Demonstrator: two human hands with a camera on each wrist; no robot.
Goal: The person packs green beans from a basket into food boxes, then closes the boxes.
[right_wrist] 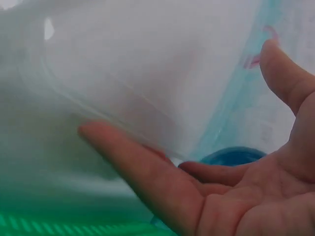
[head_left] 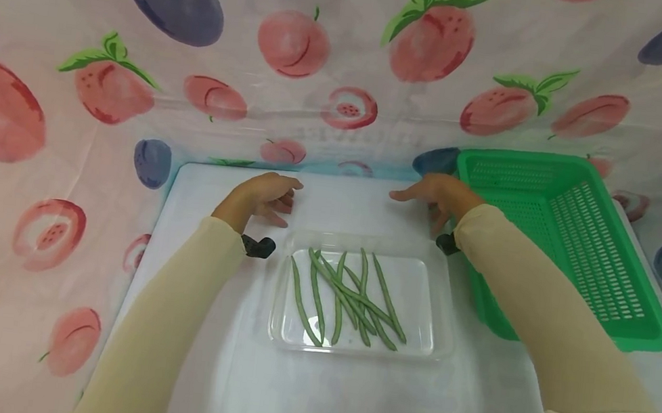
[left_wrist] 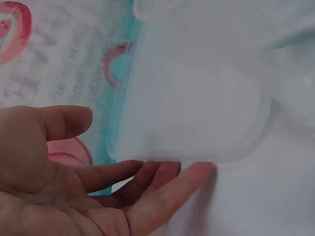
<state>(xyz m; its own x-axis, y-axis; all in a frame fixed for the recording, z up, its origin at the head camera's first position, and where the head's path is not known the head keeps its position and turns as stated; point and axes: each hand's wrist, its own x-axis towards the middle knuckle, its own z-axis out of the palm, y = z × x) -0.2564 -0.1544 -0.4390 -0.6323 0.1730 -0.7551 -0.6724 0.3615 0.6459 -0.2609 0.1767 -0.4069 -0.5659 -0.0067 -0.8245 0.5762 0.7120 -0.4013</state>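
A clear plastic container (head_left: 448,308) on the white table holds several green beans (head_left: 351,297). Behind it, between my hands, is its clear lid (left_wrist: 192,108), with rounded corners and hard to make out in the head view. My left hand (head_left: 265,195) is at the lid's left side; in the left wrist view its fingertips are right at the edge, the thumb held apart. On the other side my right hand (head_left: 445,196) has its fingers along the lid's right edge, thumb raised and apart. Neither hand's fingers curl round anything.
A green plastic basket (head_left: 598,254) with slotted walls stands at the right, its left part behind my right forearm. A fruit-printed curtain (head_left: 217,132) hangs along the back and left edges of the white table (head_left: 345,406).
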